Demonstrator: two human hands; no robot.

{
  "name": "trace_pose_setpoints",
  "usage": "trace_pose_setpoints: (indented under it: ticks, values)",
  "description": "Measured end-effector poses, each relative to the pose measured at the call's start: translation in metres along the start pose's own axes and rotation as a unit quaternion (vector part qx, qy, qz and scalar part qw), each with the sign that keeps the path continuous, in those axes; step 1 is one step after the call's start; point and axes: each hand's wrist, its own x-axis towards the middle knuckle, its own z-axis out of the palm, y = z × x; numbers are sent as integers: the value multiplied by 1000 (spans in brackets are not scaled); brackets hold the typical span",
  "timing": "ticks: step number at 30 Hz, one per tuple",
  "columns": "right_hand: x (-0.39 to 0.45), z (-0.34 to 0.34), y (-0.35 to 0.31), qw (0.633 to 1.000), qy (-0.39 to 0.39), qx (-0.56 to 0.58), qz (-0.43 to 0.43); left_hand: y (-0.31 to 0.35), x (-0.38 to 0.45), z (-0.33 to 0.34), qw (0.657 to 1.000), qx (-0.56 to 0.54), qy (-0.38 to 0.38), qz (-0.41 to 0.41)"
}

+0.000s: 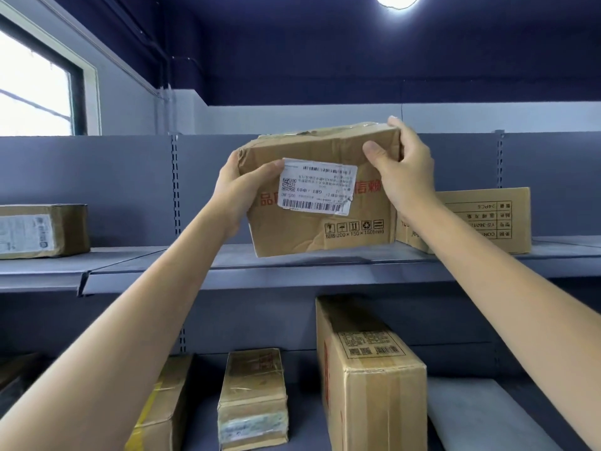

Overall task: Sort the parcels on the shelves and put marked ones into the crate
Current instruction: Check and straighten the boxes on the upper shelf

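Holding the box [320, 193] tilted over the top shelf [227, 271], left hand [240, 190] and right hand [401, 167] gripping opposite ends, should keep the label [317, 188] facing up to check for marks

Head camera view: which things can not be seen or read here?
- Crate: out of frame.
- Held box: the white label is upside down, its print too small.
- Box behind: partly hidden by the right hand.
- Far-left box: cut by the edge, label blurred.

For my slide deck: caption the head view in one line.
Both hands, left and right, hold a labelled cardboard parcel tilted above the upper shelf.
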Motion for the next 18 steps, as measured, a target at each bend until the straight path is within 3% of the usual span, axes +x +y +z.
trace_pose_setpoints:
  ticks: [13,18]
  values:
    - [-18,15,12,998,-29,-5,55,-10,-23,-19,996,89,16,-3]
    - [-23,14,12,996,-71,-30,54,-21,-31,-24,994,105,-19,-30]
